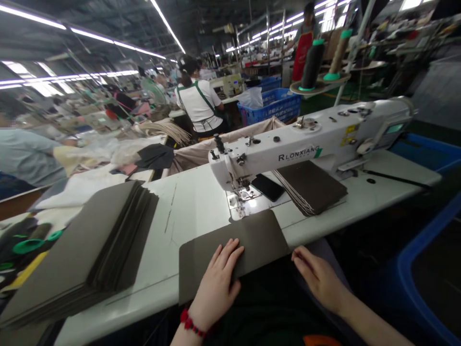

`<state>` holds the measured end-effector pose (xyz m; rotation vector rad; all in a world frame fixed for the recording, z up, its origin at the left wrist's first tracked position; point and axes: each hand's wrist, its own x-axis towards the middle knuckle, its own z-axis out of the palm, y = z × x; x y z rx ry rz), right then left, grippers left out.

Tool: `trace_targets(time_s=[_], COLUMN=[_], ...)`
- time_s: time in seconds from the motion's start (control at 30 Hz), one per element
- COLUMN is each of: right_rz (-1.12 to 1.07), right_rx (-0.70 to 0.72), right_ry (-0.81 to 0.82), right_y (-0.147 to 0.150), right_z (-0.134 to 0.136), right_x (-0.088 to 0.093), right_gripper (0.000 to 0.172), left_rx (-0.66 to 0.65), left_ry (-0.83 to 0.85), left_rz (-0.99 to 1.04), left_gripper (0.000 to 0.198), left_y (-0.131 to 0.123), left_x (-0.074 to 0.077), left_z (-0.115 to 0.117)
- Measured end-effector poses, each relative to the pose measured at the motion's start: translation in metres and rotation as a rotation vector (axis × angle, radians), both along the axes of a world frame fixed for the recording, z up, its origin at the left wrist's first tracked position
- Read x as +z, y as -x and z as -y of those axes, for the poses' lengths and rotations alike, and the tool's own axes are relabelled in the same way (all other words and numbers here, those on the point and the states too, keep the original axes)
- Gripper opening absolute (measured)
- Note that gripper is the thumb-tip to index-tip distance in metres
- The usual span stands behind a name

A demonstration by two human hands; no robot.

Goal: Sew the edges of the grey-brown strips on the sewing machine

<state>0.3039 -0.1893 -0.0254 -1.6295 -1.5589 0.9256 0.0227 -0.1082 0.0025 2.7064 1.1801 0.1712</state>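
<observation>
Person seated at the near edge of a white laminate sewing table (187, 216), 2 bare hands in view. Left hand (216, 283), red bead bracelet (190, 323) on the wrist, lies open and flat on a dark olive-brown rectangular fabric panel (230, 254), fingers slightly spread, no grip. Right hand (319, 275) is also open, fingers loosely curved, holding nothing, its fingertips just beside the panel's right end. Cannot tell if they touch it.

Panel sits at the table's near edge, its lower part running off toward the person's lap. Long axis runs roughly left to right, rising slightly to the right. Left hand is the one on it. Far edge of the panel lies just short of the steel presser foot (242, 196) of a white RLONXIANG industrial sewing machine (309, 144).

Beside the foot, a flat black smartphone (267, 187). Right of that, a fanned stack of dark brown panels (311, 187) against the machine. Toward the table's left edge, a larger fanned stack of dark olive panels (86, 254). Past the machine, 2 thread cones, 1 dark and 1 tan, on a round stand (312, 65), and a blue plastic crate (273, 105). Farther off, a co-worker in a white shirt with green apron straps (198, 103), back turned.
</observation>
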Motion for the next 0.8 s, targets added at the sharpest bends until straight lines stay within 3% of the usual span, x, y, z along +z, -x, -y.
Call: trace_targets(time_s=[0.1,0.17,0.27,0.37,0.8], right_rz=[0.005,-0.028,-0.128,-0.178,0.169], right_rx=[-0.124,-0.137,-0.096,-0.092,-0.140], right_ry=[-0.030,-0.014,0.004,-0.024,0.055], right_y=[-0.014,-0.016,-0.008,-0.001,-0.012], right_z=[-0.002,-0.007,-0.015,-0.021,0.000], right_x=[-0.009,-0.013,-0.014,-0.012,-0.023], right_gripper=[0.024,0.024,0.026,0.028,0.020], left_rx=[0.077,0.091,0.012,-0.067,-0.065], left_ry=[-0.080,-0.109,-0.108,-0.103,-0.122], left_rz=[0.071,0.121,0.204,0.263,0.292], left_gripper=[0.057,0.055,0.048,0.017,0.010], left_y=[-0.022,-0.044,-0.082,-0.106,-0.116], left_x=[-0.009,-0.014,-0.019,-0.023,-0.024], left_z=[0.004,0.009,0.014,0.012,0.002])
